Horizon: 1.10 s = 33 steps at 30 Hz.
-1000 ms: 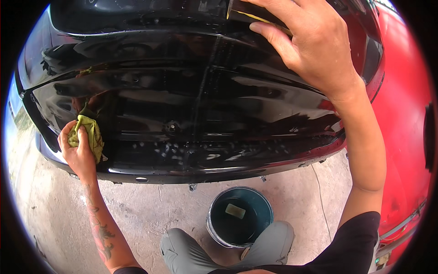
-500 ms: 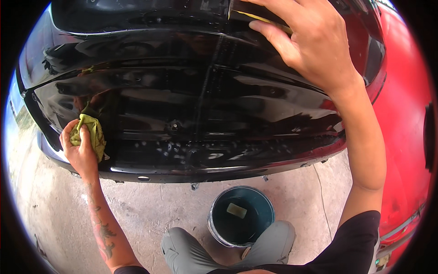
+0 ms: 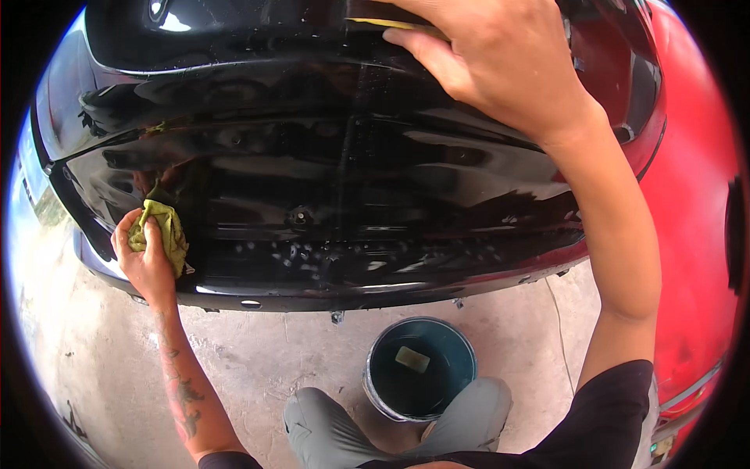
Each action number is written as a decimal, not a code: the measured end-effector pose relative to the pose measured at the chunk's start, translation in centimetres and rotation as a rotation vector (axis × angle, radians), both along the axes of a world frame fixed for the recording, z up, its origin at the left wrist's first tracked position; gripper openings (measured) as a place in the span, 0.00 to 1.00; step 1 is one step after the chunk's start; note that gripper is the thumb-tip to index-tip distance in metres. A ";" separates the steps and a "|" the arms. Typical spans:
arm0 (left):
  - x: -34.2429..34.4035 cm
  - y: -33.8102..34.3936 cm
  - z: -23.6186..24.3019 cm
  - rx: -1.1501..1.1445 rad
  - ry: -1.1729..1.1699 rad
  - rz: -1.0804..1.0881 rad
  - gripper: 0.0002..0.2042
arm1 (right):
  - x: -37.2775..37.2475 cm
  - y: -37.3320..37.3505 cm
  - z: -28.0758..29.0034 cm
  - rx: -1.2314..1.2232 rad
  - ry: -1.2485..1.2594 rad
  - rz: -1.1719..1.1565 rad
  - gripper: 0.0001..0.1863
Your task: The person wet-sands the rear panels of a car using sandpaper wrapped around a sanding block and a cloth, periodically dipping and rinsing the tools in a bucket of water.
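A glossy black car body panel (image 3: 258, 187) spreads out in front of me, with water drops along its lower part. At its left side my left hand (image 3: 148, 254) grips a crumpled yellow-green cloth (image 3: 166, 234) that rests against the panel. Up at the top, my right hand (image 3: 500, 62) is closed on a thin flat pad (image 3: 394, 23) with a yellow edge, laid on the black surface. The fingers cover most of that pad, and the frame's upper limit cuts off part of the hand.
Between my knees on the concrete floor (image 3: 258, 344) stands a dark bucket (image 3: 379, 391) of water, with a pale rectangular block (image 3: 412, 359) in it. A red car body (image 3: 695, 203) is close on the right. A thin line (image 3: 558, 328) runs across the floor.
My right hand has slid left and slightly up across the panel with the yellow-edged pad. The left hand and cloth stay at nearly the same place on the panel.
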<state>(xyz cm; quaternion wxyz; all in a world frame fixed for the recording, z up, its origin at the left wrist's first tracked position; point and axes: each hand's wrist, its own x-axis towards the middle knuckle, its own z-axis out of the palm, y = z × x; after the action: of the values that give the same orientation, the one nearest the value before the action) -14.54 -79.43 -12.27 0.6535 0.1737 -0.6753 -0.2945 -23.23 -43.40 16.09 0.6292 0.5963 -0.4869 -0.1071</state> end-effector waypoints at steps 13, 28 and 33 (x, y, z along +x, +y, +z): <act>0.2 1.2 0.7 -0.022 -0.048 -0.007 0.21 | 10.3 15.5 -15.0 -0.479 -0.776 -0.134 0.24; 6.0 17.0 0.9 -0.482 -0.386 -0.562 0.18 | 10.0 14.8 -40.0 -0.508 -2.128 0.334 0.20; 7.6 28.5 -3.3 -0.224 -0.826 -1.087 0.32 | 10.3 14.6 -40.5 -0.740 -2.371 0.626 0.18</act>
<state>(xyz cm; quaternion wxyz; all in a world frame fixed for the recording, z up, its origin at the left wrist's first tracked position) -6.94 -50.90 -15.56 0.1164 -0.1599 -0.8865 -0.4183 -12.95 -28.78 -24.36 -0.0616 0.2054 -0.5873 0.7805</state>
